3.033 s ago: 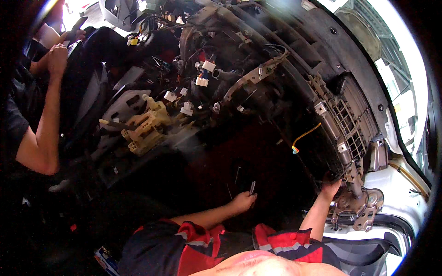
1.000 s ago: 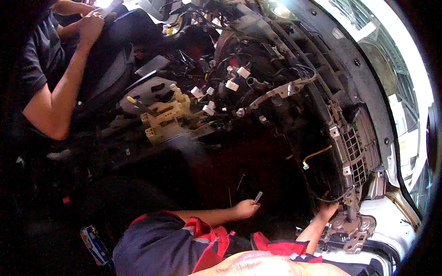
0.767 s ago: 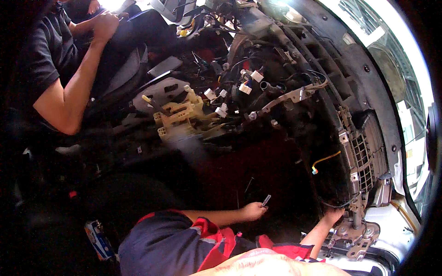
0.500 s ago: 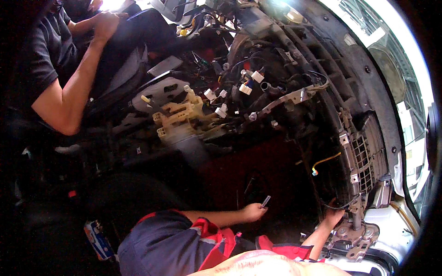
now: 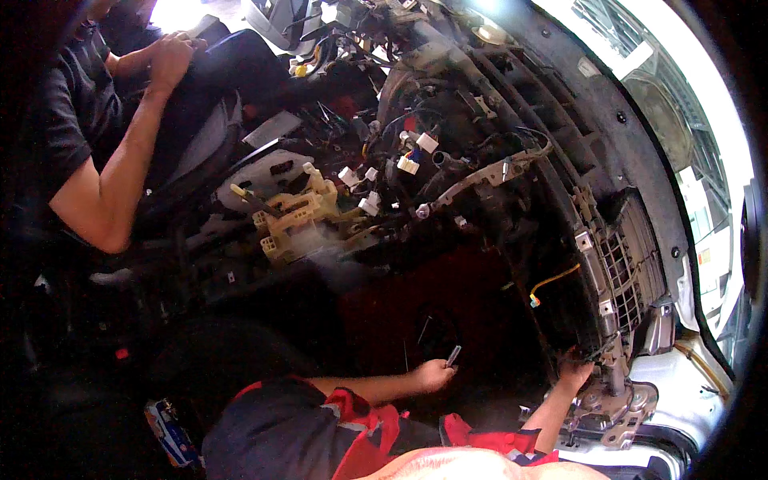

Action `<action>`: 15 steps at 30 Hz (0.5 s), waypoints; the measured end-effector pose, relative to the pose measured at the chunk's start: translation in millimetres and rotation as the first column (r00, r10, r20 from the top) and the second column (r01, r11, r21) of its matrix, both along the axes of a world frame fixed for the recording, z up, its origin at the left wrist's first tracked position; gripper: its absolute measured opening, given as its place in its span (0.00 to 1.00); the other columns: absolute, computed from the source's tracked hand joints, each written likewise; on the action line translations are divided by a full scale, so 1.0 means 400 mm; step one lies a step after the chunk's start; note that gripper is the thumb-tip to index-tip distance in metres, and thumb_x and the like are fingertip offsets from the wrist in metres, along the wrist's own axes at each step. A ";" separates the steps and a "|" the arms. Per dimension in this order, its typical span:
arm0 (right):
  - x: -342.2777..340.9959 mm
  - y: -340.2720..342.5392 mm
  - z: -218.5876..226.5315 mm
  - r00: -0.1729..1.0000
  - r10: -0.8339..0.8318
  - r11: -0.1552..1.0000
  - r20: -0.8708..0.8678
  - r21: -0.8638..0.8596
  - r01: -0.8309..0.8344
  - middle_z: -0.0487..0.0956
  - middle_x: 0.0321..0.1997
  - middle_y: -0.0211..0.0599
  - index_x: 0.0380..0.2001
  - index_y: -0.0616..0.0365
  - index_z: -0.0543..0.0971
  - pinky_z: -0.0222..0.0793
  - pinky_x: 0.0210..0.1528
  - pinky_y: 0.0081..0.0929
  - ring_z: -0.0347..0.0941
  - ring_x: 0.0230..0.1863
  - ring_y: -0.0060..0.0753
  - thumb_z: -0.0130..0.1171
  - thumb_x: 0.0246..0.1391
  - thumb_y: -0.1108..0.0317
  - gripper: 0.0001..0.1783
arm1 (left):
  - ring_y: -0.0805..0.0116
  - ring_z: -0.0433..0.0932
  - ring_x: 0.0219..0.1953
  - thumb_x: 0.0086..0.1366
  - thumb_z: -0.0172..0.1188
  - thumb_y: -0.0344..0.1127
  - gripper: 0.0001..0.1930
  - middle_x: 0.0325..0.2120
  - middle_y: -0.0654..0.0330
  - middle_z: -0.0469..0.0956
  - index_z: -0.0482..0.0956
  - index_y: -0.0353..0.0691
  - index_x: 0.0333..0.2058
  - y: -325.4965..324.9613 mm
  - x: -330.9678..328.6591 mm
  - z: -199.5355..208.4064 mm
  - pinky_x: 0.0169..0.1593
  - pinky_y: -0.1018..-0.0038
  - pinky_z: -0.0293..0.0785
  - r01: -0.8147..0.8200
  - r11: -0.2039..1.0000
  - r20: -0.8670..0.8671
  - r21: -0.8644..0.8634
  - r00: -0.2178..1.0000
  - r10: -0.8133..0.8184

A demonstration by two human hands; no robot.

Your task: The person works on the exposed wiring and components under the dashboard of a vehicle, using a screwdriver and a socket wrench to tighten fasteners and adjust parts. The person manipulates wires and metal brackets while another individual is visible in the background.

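Observation:
My left hand (image 5: 433,375) is closed round a short silver metal tool (image 5: 454,356) whose end sticks up out of the fist; the kind of tool does not show. Off to the right, my right hand (image 5: 574,370) reaches to the bare metal frame beside the door hinge bracket (image 5: 628,410). Its fingers look bent together in the shadow, near a thin black cable (image 5: 598,350); what they grip is hidden. Above it, a yellow wire (image 5: 554,280) with a small light connector dangles from the frame.
A stripped dashboard frame (image 5: 512,160) with loose wiring and white connectors (image 5: 408,165) spans the far side. A cream plastic bracket (image 5: 300,214) stands mid-left. Another person's arm (image 5: 120,176) is at the upper left. A blue and white box (image 5: 170,432) lies at the lower left.
The whole view has shifted slightly, so the dashboard sits further left. My left hand still holds the metal tool; my right hand stays by the frame, its fingers slightly changed against the cable.

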State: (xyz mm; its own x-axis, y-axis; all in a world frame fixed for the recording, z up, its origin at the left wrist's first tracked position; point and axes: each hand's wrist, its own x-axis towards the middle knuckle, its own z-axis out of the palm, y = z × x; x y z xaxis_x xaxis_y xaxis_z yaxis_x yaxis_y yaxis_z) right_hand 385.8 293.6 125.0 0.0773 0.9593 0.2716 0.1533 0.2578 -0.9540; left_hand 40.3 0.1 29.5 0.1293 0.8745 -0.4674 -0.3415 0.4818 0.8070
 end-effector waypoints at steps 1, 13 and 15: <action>-0.048 0.003 -0.001 0.988 0.017 0.997 -0.155 -0.067 -0.028 0.74 0.53 0.42 0.51 0.64 0.71 0.63 0.57 0.37 0.68 0.53 0.43 0.55 0.52 0.69 0.22 | 0.74 0.68 0.20 0.65 0.51 0.49 0.18 0.18 0.66 0.70 0.72 0.40 0.25 -0.004 0.005 -0.020 0.24 0.72 0.64 -0.045 0.999 -0.013 -0.019 0.999 0.045; -0.096 -0.026 0.014 0.902 -0.150 0.976 -0.405 -0.204 0.071 0.73 0.55 0.44 0.53 0.64 0.70 0.62 0.59 0.40 0.69 0.54 0.43 0.58 0.49 0.73 0.26 | 0.76 0.66 0.20 0.65 0.51 0.44 0.11 0.19 0.68 0.68 0.75 0.44 0.32 -0.005 0.009 -0.041 0.23 0.74 0.63 -0.040 0.999 0.091 -0.015 0.995 0.042; -0.121 -0.046 0.047 0.997 -0.065 0.996 -0.040 -0.068 0.062 0.73 0.55 0.45 0.53 0.66 0.69 0.61 0.60 0.37 0.70 0.54 0.42 0.59 0.49 0.72 0.26 | 0.76 0.66 0.19 0.66 0.50 0.43 0.11 0.18 0.68 0.68 0.74 0.43 0.32 -0.008 -0.010 -0.012 0.23 0.74 0.62 -0.031 0.999 0.090 -0.026 0.995 0.033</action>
